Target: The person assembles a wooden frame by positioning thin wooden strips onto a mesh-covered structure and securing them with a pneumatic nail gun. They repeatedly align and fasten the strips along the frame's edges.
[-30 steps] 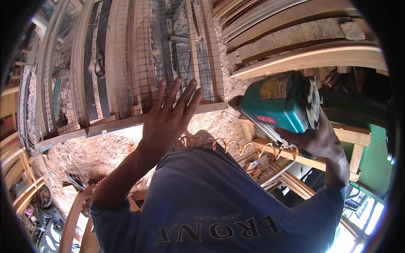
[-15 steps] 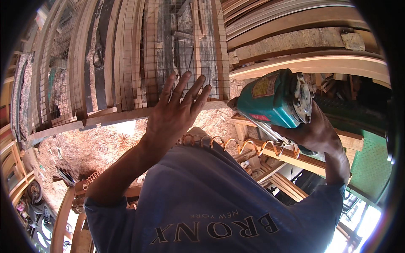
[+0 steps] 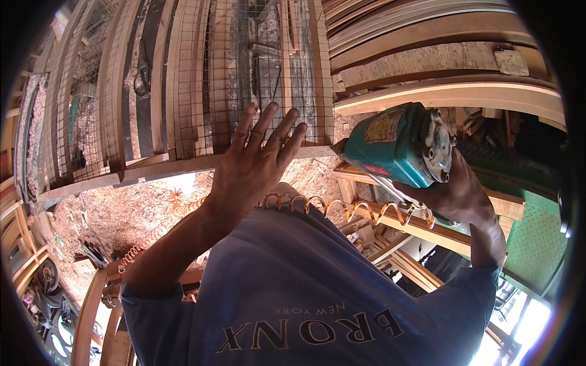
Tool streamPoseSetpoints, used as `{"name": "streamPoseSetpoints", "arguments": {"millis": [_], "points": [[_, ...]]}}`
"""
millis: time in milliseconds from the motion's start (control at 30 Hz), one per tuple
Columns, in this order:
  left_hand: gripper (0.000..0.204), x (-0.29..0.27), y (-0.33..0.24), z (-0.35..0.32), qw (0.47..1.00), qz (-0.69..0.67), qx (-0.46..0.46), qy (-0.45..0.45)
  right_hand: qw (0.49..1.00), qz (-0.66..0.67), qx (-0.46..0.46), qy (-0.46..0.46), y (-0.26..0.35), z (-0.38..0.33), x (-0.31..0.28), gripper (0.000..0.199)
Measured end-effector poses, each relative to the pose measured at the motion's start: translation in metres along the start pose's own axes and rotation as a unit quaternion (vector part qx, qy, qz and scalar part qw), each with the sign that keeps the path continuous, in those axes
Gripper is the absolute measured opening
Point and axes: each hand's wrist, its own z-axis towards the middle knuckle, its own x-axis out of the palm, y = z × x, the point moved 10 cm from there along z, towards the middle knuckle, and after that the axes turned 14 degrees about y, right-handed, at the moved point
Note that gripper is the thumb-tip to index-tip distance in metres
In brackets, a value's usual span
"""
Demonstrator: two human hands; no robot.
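Gripping the green nail gun (image 3: 390,146) in your R hand (image 3: 458,194), you've got its nose right by the R end of the wooden rail (image 3: 177,167), tho can't tell if touching; your L hand (image 3: 244,165) is flat & spread over the wire mesh (image 3: 262,61) nr the same rail. Main risk, prob.: rail shifts or nose skids, sending a shot L-hand-ward, or the coiled hose (image 3: 334,204) snags & tugs the gun.
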Motion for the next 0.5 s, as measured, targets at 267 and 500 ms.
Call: {"name": "streamPoseSetpoints", "arguments": {"millis": [267,500], "points": [[0.055,0.002,-0.001,0.000,1.000,0.002,-0.002,0.005,0.998,-0.047,-0.027,-0.020,0.008,0.001,-0.004,0.086],[0.056,0.004,-0.001,0.001,1.000,0.000,-0.003,-0.003,0.995,-0.083,-0.045,-0.014,0.013,0.002,-0.001,0.087]]}}
